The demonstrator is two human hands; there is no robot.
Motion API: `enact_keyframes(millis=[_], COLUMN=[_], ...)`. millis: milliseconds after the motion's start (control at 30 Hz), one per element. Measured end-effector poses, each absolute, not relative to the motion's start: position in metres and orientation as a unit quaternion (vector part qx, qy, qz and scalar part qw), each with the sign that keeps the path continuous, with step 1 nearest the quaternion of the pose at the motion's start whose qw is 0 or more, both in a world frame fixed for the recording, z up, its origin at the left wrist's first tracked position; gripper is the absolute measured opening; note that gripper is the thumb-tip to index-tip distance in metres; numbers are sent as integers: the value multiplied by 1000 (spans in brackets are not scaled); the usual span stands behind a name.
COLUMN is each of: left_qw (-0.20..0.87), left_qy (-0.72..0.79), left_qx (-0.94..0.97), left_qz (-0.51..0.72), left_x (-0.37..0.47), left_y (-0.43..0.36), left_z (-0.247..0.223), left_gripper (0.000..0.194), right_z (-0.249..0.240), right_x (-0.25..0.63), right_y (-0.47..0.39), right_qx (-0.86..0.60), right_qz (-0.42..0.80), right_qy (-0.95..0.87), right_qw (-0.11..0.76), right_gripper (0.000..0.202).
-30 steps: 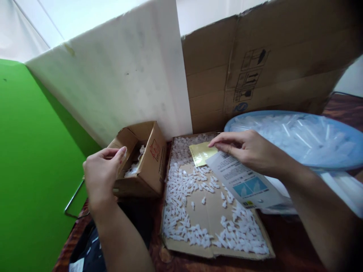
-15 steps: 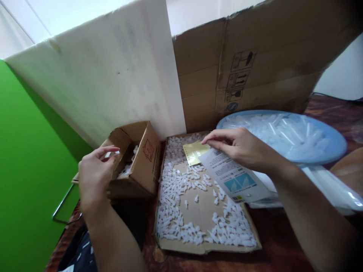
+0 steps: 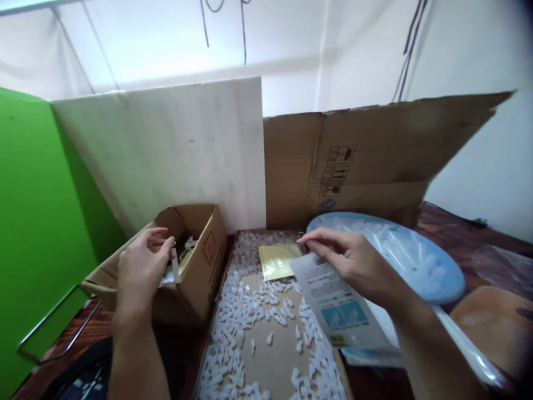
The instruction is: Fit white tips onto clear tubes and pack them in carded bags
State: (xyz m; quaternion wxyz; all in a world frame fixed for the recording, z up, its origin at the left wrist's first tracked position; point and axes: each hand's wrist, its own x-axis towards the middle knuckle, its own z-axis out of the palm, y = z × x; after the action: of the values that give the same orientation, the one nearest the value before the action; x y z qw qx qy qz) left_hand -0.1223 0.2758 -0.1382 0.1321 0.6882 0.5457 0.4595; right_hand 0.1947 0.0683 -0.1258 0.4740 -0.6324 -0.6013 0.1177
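Note:
On the left, my left hand (image 3: 141,272) is over the open cardboard box (image 3: 200,300), its thumb and index finger apart. A short white strip (image 3: 175,265) shows just below the thumb, apparently loose from the fingers. My right hand (image 3: 350,261) is pinched shut on a printed packet (image 3: 337,305) with a blue picture, which hangs down over the right side of the shallow cardboard tray (image 3: 270,369). Beside those fingertips is a yellow sheet (image 3: 277,262); whether they touch it I cannot tell. Many small white plastic pieces (image 3: 233,322) cover much of the tray.
A blue basin (image 3: 452,278) of clear plastic pieces stands behind my right forearm. Cardboard (image 3: 375,144) and a white board (image 3: 200,150) rise at the back, with a green panel (image 3: 37,222) on the left. A bent metal rod (image 3: 45,322) is near the box.
The view has tilted up. My left thumb and index finger have parted, and the white strip now shows below them. The right hand keeps its pinch on the printed packet.

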Motion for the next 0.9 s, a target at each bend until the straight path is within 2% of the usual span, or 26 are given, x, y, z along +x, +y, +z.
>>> enact_keyframes(millis=[167, 300, 333, 400, 433, 500, 567, 633, 667, 733, 800, 833, 900], left_qw=[103, 216, 198, 79, 30, 34, 98, 200, 262, 356, 462, 510, 564], left_qy=[539, 503, 510, 535, 539, 564, 492, 360, 309, 235, 198, 188, 193], left_qx=[661, 660, 659, 647, 636, 595, 630, 764, 802, 824, 767, 724, 646], left_qz=[511, 514, 517, 538, 552, 572, 593, 497, 439, 372, 400, 425, 477], left_x=[-121, -132, -138, -148, -151, -146, -126, -98, -84, -60, -46, -44, -45], left_y=[266, 258, 252, 229, 212, 174, 136, 107, 97, 88, 91, 94, 103], left_z=[-129, -121, -116, -106, -101, -95, -98, -114, -126, -152, -175, -184, -197], left_gripper=[26, 46, 44, 27, 25, 30, 29, 26, 33, 68, 81, 76, 57], right_z=[-121, -120, -119, -117, -117, -116, -118, -122, -125, -130, -135, -137, -141], right_x=[199, 193, 191, 186, 184, 178, 167, 150, 139, 117, 97, 89, 81], right_y=[59, 56, 55, 53, 53, 54, 59, 64, 66, 65, 59, 55, 47], right_qx=[-644, -632, -628, -623, -622, -622, -623, -620, -615, -583, -543, -528, -519], right_qz=[89, 90, 94, 96, 92, 69, 46, 47, 65, 133, 217, 251, 285], right_qy=[-583, -598, -603, -609, -607, -594, -562, -531, -521, -519, -531, -538, -542], right_qw=[487, 484, 482, 482, 485, 506, 541, 576, 588, 611, 613, 607, 596], right_gripper=[32, 31, 32, 33, 32, 28, 25, 25, 28, 42, 56, 60, 53])
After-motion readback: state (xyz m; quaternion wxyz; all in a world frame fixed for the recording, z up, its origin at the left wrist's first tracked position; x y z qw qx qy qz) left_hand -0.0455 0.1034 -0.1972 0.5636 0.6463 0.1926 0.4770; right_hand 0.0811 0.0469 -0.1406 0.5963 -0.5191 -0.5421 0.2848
